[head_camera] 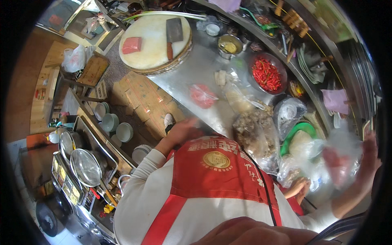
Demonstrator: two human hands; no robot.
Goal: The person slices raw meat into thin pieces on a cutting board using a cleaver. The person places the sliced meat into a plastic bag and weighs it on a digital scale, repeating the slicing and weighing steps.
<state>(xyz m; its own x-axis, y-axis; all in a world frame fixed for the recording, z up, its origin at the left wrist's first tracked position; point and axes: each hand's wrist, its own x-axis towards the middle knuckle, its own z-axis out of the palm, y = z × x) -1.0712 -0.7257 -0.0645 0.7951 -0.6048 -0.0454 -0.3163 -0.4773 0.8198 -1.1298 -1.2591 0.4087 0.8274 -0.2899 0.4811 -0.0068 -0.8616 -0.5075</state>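
My left hand is blurred in front of my red apron, close to the steel counter's edge; its fingertips are unclear. At the far right my right hand is raised and smeared by motion. Right beside it is a clear plastic bag with red meat, also blurred; whether my fingers grip it is unclear. Another bag of pink meat lies on the steel counter. On the round chopping block rest a slab of red meat and a cleaver with a wooden handle.
Another person's hand is at the lower right. Bagged brown food, a green plastic container, a bowl of red chillies and a steel pot crowd the counter. Stacked bowls and strainers stand left.
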